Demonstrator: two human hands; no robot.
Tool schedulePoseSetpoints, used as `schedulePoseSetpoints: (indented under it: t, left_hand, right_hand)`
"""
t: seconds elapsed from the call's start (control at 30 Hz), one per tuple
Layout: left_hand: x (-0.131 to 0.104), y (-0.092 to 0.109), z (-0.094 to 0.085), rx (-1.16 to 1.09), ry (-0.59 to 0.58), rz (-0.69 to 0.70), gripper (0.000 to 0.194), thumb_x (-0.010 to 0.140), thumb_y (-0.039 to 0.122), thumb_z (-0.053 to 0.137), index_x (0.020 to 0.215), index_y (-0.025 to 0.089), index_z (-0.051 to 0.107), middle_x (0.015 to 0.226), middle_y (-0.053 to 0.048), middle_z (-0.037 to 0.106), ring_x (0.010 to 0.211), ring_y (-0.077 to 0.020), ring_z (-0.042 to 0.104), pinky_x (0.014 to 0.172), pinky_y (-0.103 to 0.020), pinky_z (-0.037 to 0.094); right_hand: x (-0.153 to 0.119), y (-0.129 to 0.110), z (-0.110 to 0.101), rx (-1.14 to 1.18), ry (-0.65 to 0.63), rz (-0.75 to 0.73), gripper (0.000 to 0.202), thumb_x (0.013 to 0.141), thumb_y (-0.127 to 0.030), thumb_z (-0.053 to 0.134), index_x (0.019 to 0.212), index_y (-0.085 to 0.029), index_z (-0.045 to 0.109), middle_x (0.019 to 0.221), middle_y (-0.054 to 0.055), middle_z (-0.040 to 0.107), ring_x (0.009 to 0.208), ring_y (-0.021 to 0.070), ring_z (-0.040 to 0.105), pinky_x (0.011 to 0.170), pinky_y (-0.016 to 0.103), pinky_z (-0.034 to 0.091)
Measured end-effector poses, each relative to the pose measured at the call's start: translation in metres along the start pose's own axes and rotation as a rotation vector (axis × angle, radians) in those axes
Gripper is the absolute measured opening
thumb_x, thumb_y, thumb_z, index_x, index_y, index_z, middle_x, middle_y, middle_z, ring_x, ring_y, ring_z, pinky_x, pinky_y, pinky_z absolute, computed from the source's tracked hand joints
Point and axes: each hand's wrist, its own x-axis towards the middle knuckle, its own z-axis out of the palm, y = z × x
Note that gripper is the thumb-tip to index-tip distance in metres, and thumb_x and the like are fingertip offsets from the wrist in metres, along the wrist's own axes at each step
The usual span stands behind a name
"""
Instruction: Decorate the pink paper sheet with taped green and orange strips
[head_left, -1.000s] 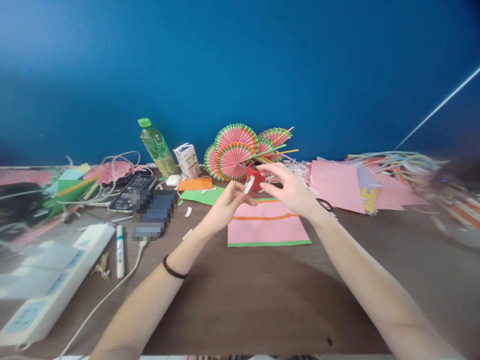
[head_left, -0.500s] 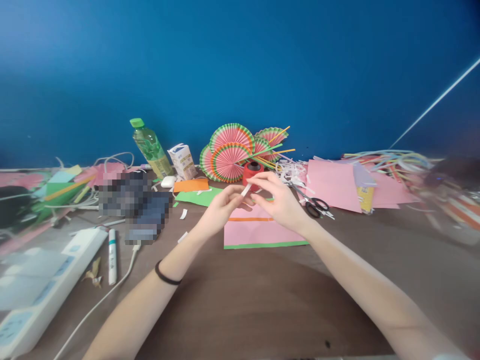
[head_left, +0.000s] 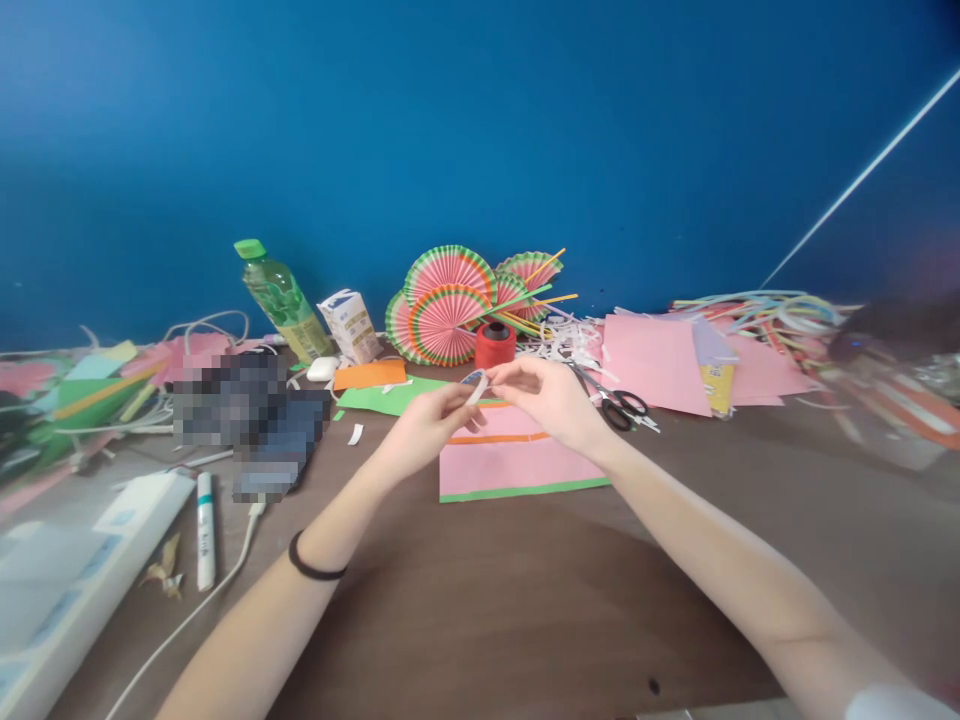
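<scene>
My left hand (head_left: 424, 425) and my right hand (head_left: 551, 398) meet above a pink paper sheet (head_left: 517, 462) that has an orange stripe and a green lower edge. Between their fingertips they pinch a small white roll of tape (head_left: 475, 385). A red spool (head_left: 495, 345) stands on the table just behind my hands. Black-handled scissors (head_left: 619, 408) lie to the right of my right hand. A black band circles my left wrist.
Folded paper fans (head_left: 442, 305) lean against the blue wall. At the back left stand a green bottle (head_left: 279, 297) and a small carton (head_left: 347, 325). A power strip (head_left: 67, 580), a white pen (head_left: 204, 530) and cables lie left. Pink sheets (head_left: 652, 365) and paper strips pile right.
My right hand has drawn back from the red spool and joined my left hand on the small white roll. Both hands have dropped slightly toward the pink sheet. The view shifted right.
</scene>
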Motion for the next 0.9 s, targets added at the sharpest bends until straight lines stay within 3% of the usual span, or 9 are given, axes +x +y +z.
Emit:
schedulePoseSetpoints:
  t: [0.1, 0.17, 0.27, 0.4, 0.53, 0.67, 0.9]
  left_hand:
    - [-0.001, 0.001, -0.001, 0.207, 0.058, -0.027, 0.023, 0.083, 0.035, 0.043, 0.077, 0.017, 0.057, 0.059, 0.001, 0.059, 0.057, -0.0118, 0.053, 0.058, -0.024, 0.039]
    - [0.0, 0.003, -0.002, 0.27, 0.07, -0.06, 0.027, 0.083, 0.037, 0.041, 0.073, 0.017, 0.056, 0.052, 0.004, 0.049, 0.05, -0.0103, 0.045, 0.052, -0.023, 0.034]
    - [0.0, 0.007, -0.004, 0.211, 0.016, -0.09, 0.022, 0.082, 0.033, 0.039, 0.075, 0.018, 0.054, 0.054, 0.005, 0.041, 0.051, -0.0099, 0.039, 0.051, -0.023, 0.031]
    - [0.0, 0.011, -0.008, 0.066, -0.097, -0.112, 0.018, 0.079, 0.025, 0.037, 0.067, 0.017, 0.048, 0.058, 0.004, 0.041, 0.058, -0.0105, 0.04, 0.058, -0.024, 0.033]
    - [0.0, 0.007, -0.011, -0.031, -0.12, -0.131, 0.021, 0.079, 0.026, 0.036, 0.073, 0.017, 0.054, 0.057, 0.004, 0.036, 0.055, -0.0105, 0.035, 0.054, -0.024, 0.029]
    - [0.001, 0.001, -0.011, -0.075, -0.047, -0.158, 0.021, 0.077, 0.028, 0.039, 0.073, 0.016, 0.056, 0.058, 0.004, 0.036, 0.055, -0.0101, 0.034, 0.052, -0.024, 0.027]
    - [0.001, 0.001, -0.006, -0.009, 0.12, -0.095, 0.013, 0.074, 0.021, 0.041, 0.064, 0.018, 0.048, 0.061, 0.003, 0.047, 0.063, -0.012, 0.045, 0.063, -0.025, 0.034]
  right_hand:
    - [0.0, 0.002, -0.001, -0.052, 0.012, 0.024, 0.008, 0.071, -0.023, 0.06, 0.073, -0.017, 0.055, 0.09, 0.006, 0.067, 0.085, 0.0177, 0.063, 0.082, 0.037, 0.048]
    - [0.0, 0.002, -0.002, -0.119, 0.019, 0.028, 0.008, 0.073, -0.024, 0.058, 0.073, -0.018, 0.053, 0.086, 0.005, 0.066, 0.081, 0.0175, 0.063, 0.079, 0.035, 0.049]
    - [-0.001, -0.003, -0.004, -0.24, 0.017, 0.047, 0.008, 0.077, -0.025, 0.054, 0.074, -0.019, 0.05, 0.078, 0.003, 0.065, 0.075, 0.0177, 0.063, 0.073, 0.035, 0.048]
    - [-0.003, -0.011, -0.007, -0.318, 0.008, 0.072, 0.007, 0.082, -0.026, 0.047, 0.079, -0.021, 0.043, 0.078, 0.002, 0.063, 0.076, 0.0182, 0.063, 0.071, 0.035, 0.048]
    - [-0.003, -0.014, -0.01, -0.286, -0.006, 0.114, 0.008, 0.084, -0.029, 0.045, 0.08, -0.022, 0.041, 0.077, 0.002, 0.062, 0.079, 0.0187, 0.063, 0.073, 0.037, 0.048]
    - [-0.004, -0.013, -0.011, -0.096, -0.066, 0.154, 0.01, 0.085, -0.031, 0.043, 0.082, -0.023, 0.039, 0.082, 0.003, 0.063, 0.082, 0.0176, 0.064, 0.073, 0.035, 0.051]
    - [-0.006, -0.012, -0.01, -0.185, -0.056, 0.109, 0.012, 0.083, -0.034, 0.046, 0.082, -0.023, 0.042, 0.082, 0.003, 0.062, 0.081, 0.0201, 0.062, 0.075, 0.038, 0.048]
